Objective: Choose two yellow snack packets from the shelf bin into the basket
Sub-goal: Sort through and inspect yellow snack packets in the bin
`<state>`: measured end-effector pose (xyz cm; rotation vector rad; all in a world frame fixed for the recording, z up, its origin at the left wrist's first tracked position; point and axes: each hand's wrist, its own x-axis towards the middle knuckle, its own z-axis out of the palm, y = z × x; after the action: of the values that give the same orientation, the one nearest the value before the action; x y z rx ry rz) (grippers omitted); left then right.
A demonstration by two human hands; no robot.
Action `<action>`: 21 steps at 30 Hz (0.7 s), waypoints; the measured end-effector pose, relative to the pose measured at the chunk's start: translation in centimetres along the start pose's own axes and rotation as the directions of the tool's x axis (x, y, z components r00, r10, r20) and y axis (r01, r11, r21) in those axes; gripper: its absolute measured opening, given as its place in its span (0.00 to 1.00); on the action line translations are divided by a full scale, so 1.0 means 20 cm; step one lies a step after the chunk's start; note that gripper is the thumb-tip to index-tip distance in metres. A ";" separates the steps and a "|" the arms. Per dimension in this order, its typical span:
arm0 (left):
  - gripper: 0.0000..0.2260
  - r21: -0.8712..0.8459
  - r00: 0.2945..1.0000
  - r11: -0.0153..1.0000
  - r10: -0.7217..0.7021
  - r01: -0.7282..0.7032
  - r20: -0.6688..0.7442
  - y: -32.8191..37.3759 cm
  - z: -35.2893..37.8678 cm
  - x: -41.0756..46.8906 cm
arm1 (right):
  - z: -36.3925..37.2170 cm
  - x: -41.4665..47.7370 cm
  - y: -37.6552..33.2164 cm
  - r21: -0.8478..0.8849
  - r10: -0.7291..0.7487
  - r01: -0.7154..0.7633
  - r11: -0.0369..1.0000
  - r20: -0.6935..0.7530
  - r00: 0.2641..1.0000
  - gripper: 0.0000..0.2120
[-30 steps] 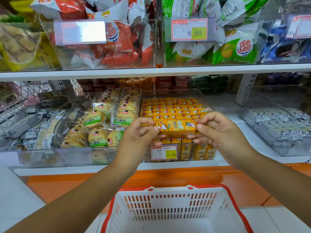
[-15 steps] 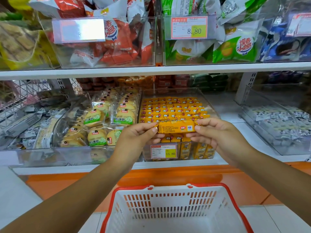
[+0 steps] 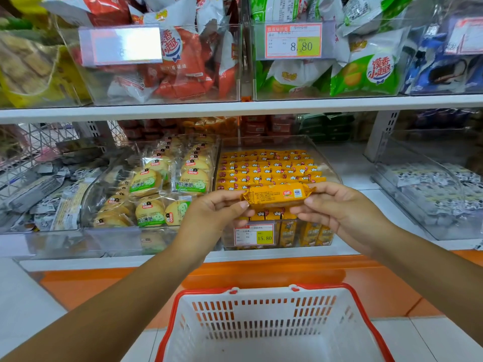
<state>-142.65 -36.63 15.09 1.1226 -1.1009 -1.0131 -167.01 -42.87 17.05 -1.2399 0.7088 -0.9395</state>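
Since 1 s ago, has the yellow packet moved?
Yes: the yellow packet rose slightly out of the bin and flipped, staying above the 15.80 price tag.

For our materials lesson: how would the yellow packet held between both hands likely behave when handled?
Probably fairly stiff: the yellow packet spans straight between left hand and right hand without sagging. Likely light: fingertips alone hold it. Glossy wrapper may slip.
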 end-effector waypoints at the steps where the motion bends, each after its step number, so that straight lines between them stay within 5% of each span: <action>1: 0.07 0.009 1.000 1.000 -0.001 0.001 -0.009 0.00 0.00 0.00 | 0.00 0.00 0.00 -0.008 -0.007 0.007 1.000 -0.022 1.000 0.15; 6: 0.06 0.003 0.999 1.000 -0.020 0.020 -0.031 -0.01 0.04 0.01 | 0.04 -0.01 0.01 -0.060 -0.071 0.068 0.996 -0.056 0.996 0.06; 16: 0.04 -0.024 0.993 0.996 0.088 -0.090 -0.074 0.03 0.07 -0.02 | 0.04 -0.01 0.01 -0.010 -0.120 0.119 0.993 -0.080 0.990 0.12; 21: 0.05 0.042 0.994 0.997 0.061 -0.057 -0.091 0.02 0.09 -0.03 | 0.04 0.00 0.03 -0.069 -0.122 0.116 0.991 -0.082 0.989 0.07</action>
<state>-144.48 -36.31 15.53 1.1511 -1.0777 -0.8881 -166.28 -42.42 16.67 -1.3157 0.7437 -1.0813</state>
